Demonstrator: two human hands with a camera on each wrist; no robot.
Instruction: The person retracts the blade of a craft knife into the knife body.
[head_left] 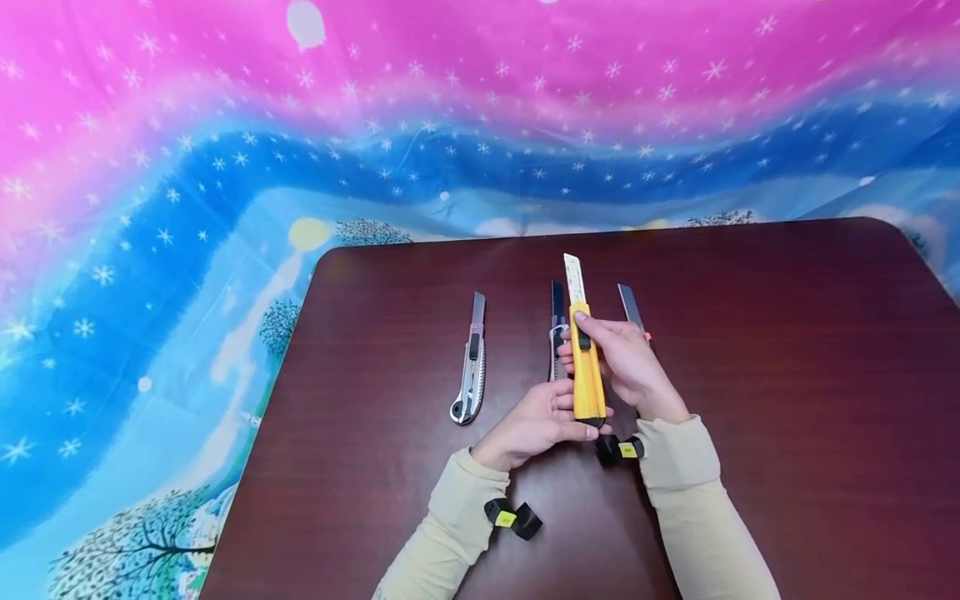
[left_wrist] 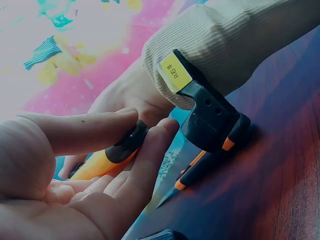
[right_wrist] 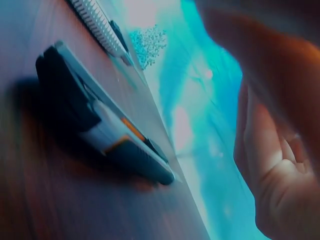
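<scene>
A yellow utility knife (head_left: 588,383) with its blade out points away from me above the table. My right hand (head_left: 633,367) grips its body, the thumb on top near the black slider. My left hand (head_left: 531,425) pinches the knife's black end cap (left_wrist: 125,145) between thumb and fingers, as the left wrist view shows. Behind the yellow knife lies another utility knife (head_left: 556,321), partly covered by it and by my right fingers. A further knife's blade (head_left: 630,304) sticks out beyond my right hand, which hides most of its handle.
A silver utility knife (head_left: 469,375), blade out, lies left of my hands on the brown table (head_left: 345,417). In the right wrist view a dark-and-grey knife (right_wrist: 105,122) with orange accents lies near the hand. A patterned cloth (head_left: 480,117) hangs behind the table.
</scene>
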